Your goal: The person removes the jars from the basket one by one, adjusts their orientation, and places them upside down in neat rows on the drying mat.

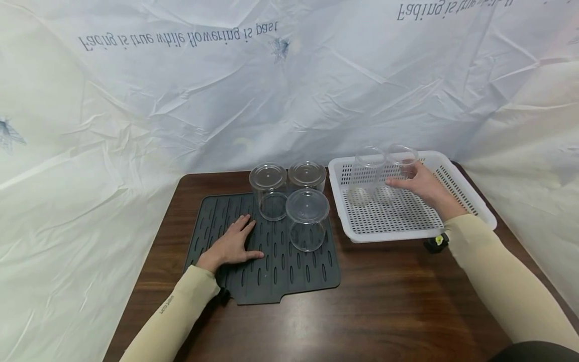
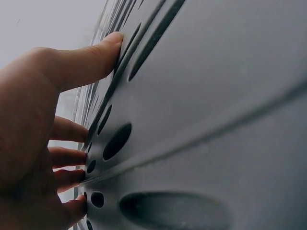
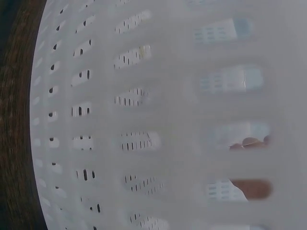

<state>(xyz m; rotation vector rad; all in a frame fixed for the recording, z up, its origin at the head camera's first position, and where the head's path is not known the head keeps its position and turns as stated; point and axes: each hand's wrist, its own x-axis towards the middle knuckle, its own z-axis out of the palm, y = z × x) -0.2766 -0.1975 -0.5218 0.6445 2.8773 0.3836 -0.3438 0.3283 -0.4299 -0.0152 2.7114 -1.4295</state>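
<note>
The surface (image 1: 357,306) shows as a thin strip right of the white basket (image 1: 393,235) and runs wide in front of it. Behind the basket, near its far rim, hangs a sheet (image 1: 316,100). Two clear cups are inside the basket, toward its far left part. The right grip (image 1: 425,187) reaches into the basket, thumb and fingers partly spread around the right cup (image 1: 392,171); whether that cup is off the basket's floor, I cannot tell. The left cup (image 1: 365,176) is just beside it, on the side away from the grip. Left of the basket, the left grip (image 1: 229,245) lies on a dark mat (image 1: 289,284), fingers spread and holding nothing. Three lidded clear jars (image 1: 307,221) stand between that grip and the basket.
</note>
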